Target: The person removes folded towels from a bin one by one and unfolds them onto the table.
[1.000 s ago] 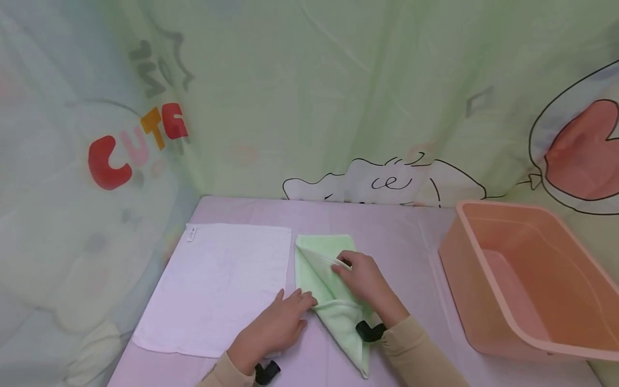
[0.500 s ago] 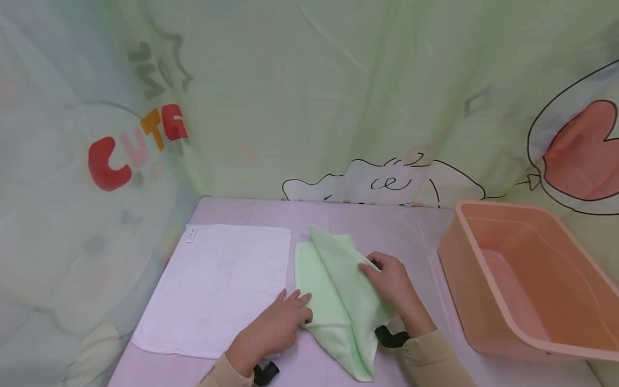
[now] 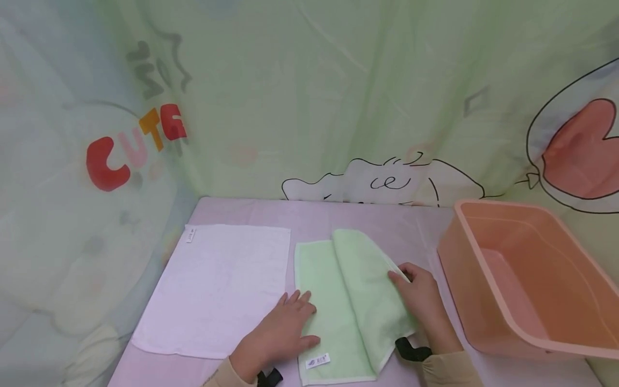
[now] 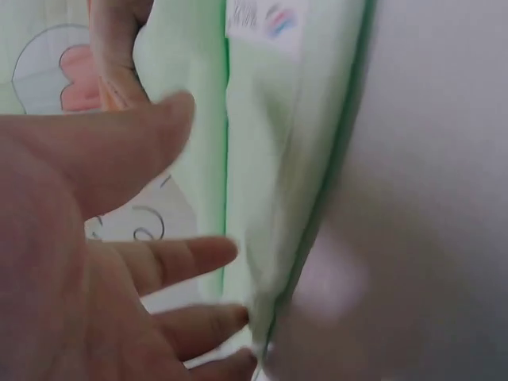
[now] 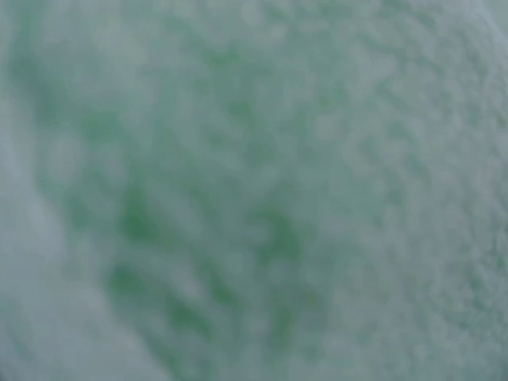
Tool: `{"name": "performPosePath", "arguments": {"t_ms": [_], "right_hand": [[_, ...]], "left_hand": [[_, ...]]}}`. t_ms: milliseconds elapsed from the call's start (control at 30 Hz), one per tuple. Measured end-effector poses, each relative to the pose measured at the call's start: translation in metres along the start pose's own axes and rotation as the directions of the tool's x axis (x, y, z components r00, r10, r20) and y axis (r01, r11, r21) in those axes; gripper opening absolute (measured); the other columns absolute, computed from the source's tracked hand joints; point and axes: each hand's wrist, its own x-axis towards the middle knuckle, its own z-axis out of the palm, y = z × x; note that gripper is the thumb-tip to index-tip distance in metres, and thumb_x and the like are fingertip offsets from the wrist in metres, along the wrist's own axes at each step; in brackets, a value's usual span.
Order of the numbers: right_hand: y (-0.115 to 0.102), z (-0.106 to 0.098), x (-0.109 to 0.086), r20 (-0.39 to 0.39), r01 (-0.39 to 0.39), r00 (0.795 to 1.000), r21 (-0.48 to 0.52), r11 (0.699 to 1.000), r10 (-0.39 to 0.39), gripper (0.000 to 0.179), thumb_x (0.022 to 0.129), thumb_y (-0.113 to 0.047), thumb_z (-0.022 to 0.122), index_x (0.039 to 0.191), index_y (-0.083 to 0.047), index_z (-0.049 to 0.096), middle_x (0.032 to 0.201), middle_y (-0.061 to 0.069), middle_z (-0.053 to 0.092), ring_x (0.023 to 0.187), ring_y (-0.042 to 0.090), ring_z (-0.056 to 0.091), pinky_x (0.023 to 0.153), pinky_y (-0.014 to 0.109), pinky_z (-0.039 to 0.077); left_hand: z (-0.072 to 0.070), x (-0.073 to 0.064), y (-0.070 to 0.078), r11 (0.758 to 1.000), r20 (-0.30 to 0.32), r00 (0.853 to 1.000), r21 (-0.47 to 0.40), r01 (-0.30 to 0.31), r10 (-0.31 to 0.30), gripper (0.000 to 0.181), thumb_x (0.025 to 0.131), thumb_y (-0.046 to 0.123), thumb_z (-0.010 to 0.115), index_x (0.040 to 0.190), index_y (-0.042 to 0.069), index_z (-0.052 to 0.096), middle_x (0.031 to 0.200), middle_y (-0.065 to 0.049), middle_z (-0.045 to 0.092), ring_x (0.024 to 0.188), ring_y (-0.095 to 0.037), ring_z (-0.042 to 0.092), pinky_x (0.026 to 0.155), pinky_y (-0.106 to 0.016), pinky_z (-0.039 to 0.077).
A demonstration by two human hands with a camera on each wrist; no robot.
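A light green towel (image 3: pixel 323 285) lies partly unfolded on the table, its right part raised in a loose fold. My right hand (image 3: pixel 419 287) pinches the towel's right edge between thumb and fingers. On the towel's left edge rests my left hand (image 3: pixel 285 325), fingers spread and fairly straight; the left wrist view shows this hand (image 4: pixel 103 238) with its fingertips at the cloth. A small white label (image 3: pixel 317 360) shows near the towel's lower left corner. Blurred green cloth (image 5: pixel 254 190) fills the right wrist view and hides the right hand there.
A white towel (image 3: pixel 222 285) lies flat to the left, with a small tag at its upper left corner. At the right stands a large orange-pink plastic tub (image 3: pixel 483 290). Printed curtains (image 3: pixel 309 97) hang behind the lilac-covered table (image 3: pixel 387 220).
My right hand has moved right, drawing the green towel's edge with it and opening the folds. The lower left corner has turned out, showing the label. My left hand stays near the left edge.
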Motion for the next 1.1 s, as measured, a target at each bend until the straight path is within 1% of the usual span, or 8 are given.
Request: {"name": "performPosePath", "arguments": {"t_ms": [33, 100, 167, 300, 400, 600, 867, 1100], "right_hand": [[0.003, -0.002, -0.001, -0.010, -0.010, 1.000, -0.003, 1.000, 0.010, 0.025, 0.103, -0.034, 0.073, 0.105, -0.010, 0.077, 0.099, 0.007, 0.077, 0.088, 0.023, 0.060, 0.076, 0.033, 0.046], [0.008, -0.005, -0.003, -0.027, -0.027, 0.999, -0.012, 1.000, 0.027, 0.025, 0.103, -0.034, 0.073, 0.104, -0.010, 0.077, 0.097, 0.007, 0.076, 0.088, 0.023, 0.060, 0.076, 0.033, 0.044], [0.013, -0.008, -0.004, -0.048, -0.036, 0.998, -0.026, 0.999, 0.035, 0.025, 0.103, -0.034, 0.073, 0.104, -0.009, 0.077, 0.097, 0.008, 0.075, 0.090, 0.024, 0.059, 0.077, 0.033, 0.044], [0.021, -0.012, -0.007, -0.065, -0.051, 0.997, -0.050, 0.997, 0.048, 0.026, 0.103, -0.032, 0.072, 0.105, -0.007, 0.076, 0.099, 0.010, 0.075, 0.091, 0.026, 0.061, 0.076, 0.034, 0.043], [0.026, -0.015, -0.009, -0.059, -0.065, 0.996, -0.059, 0.996, 0.061, 0.028, 0.104, -0.032, 0.071, 0.107, -0.004, 0.075, 0.101, 0.013, 0.074, 0.090, 0.027, 0.061, 0.074, 0.034, 0.043], [0.035, -0.018, -0.012, -0.067, -0.101, 0.993, -0.103, 0.990, 0.094, 0.032, 0.104, -0.034, 0.069, 0.110, -0.003, 0.074, 0.107, 0.016, 0.076, 0.095, 0.030, 0.064, 0.076, 0.035, 0.044], [0.052, -0.019, -0.022, -0.070, -0.139, 0.989, -0.113, 0.984, 0.132, 0.031, 0.104, -0.029, 0.069, 0.112, 0.000, 0.073, 0.109, 0.020, 0.074, 0.099, 0.034, 0.064, 0.080, 0.039, 0.044], [0.068, -0.021, -0.029, -0.053, -0.174, 0.984, -0.117, 0.978, 0.169, 0.038, 0.105, -0.031, 0.067, 0.120, 0.003, 0.071, 0.121, 0.026, 0.072, 0.110, 0.039, 0.065, 0.086, 0.045, 0.047]], "left_hand": [[0.002, 0.000, 0.002, 1.000, 0.002, 1.000, -0.003, 0.004, -0.004, 0.073, 0.099, 0.066, 0.065, 0.154, 0.019, 0.055, 0.176, -0.013, 0.036, 0.165, -0.038, 0.031, 0.133, -0.060, 0.025], [0.006, -0.001, 0.006, 1.000, 0.006, 1.000, 0.007, 0.011, -0.011, 0.094, 0.094, 0.076, 0.065, 0.166, 0.021, 0.042, 0.178, -0.016, 0.028, 0.166, -0.039, 0.025, 0.133, -0.061, 0.023], [0.009, -0.001, 0.009, 0.999, 0.007, 1.000, 0.031, 0.015, -0.015, 0.104, 0.089, 0.081, 0.065, 0.170, 0.023, 0.034, 0.180, -0.017, 0.022, 0.167, -0.041, 0.021, 0.133, -0.063, 0.022], [0.012, -0.001, 0.013, 0.994, 0.015, 0.999, 0.100, 0.042, -0.044, 0.115, 0.082, 0.086, 0.069, 0.172, 0.025, 0.029, 0.181, -0.015, 0.017, 0.168, -0.039, 0.018, 0.132, -0.064, 0.022], [0.010, 0.000, 0.014, 0.990, 0.032, 0.997, 0.124, 0.060, -0.065, 0.121, 0.079, 0.087, 0.070, 0.173, 0.025, 0.026, 0.182, -0.013, 0.014, 0.169, -0.036, 0.016, 0.133, -0.065, 0.021], [0.005, 0.000, 0.012, 0.990, 0.065, 0.994, 0.120, 0.076, -0.084, 0.124, 0.079, 0.088, 0.070, 0.174, 0.026, 0.021, 0.184, -0.008, 0.010, 0.170, -0.032, 0.013, 0.133, -0.065, 0.020], [-0.003, -0.001, 0.010, 0.993, 0.090, 0.992, 0.090, 0.077, -0.086, 0.128, 0.077, 0.086, 0.074, 0.174, 0.021, 0.020, 0.184, -0.007, 0.009, 0.170, -0.030, 0.013, 0.134, -0.064, 0.018], [-0.010, 0.000, 0.006, 0.994, 0.119, 0.990, 0.092, 0.064, -0.075, 0.132, 0.076, 0.084, 0.077, 0.174, 0.019, 0.019, 0.184, -0.007, 0.008, 0.171, -0.029, 0.013, 0.134, -0.064, 0.017]]}}
